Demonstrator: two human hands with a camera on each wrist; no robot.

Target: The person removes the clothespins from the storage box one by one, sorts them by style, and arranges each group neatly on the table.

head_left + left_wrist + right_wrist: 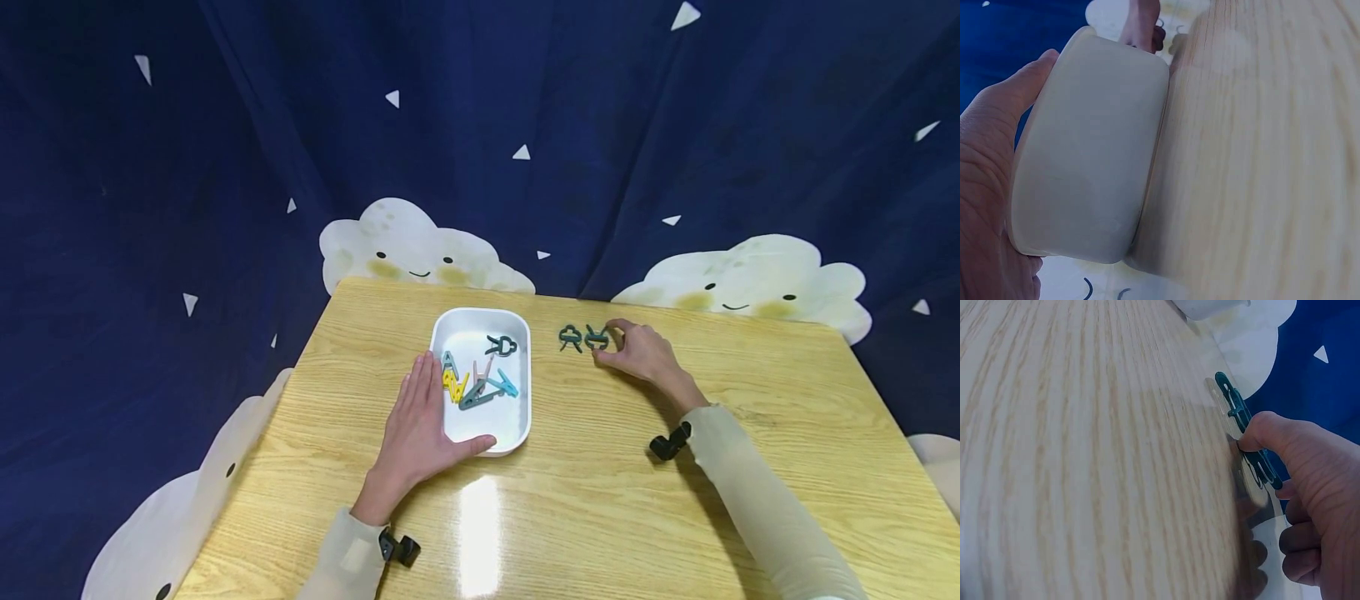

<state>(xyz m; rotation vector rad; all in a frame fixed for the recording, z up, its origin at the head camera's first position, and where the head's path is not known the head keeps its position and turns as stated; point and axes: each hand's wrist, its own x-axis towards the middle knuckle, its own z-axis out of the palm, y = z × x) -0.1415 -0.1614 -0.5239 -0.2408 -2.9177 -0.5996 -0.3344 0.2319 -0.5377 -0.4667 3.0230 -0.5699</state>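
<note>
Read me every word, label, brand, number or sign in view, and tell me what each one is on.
None: no readable text on the white tray, the dark green clips or the wooden table.
The navy backdrop shows only pictures: smiling clouds and white triangles.
Any marks on the clips or black wrist devices are too small to read.

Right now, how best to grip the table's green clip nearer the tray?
Pinch the clip across its splayed legs, probably from the near side: it appears to lie flat, legs pointing that way, with the other clip close on its right.
</note>
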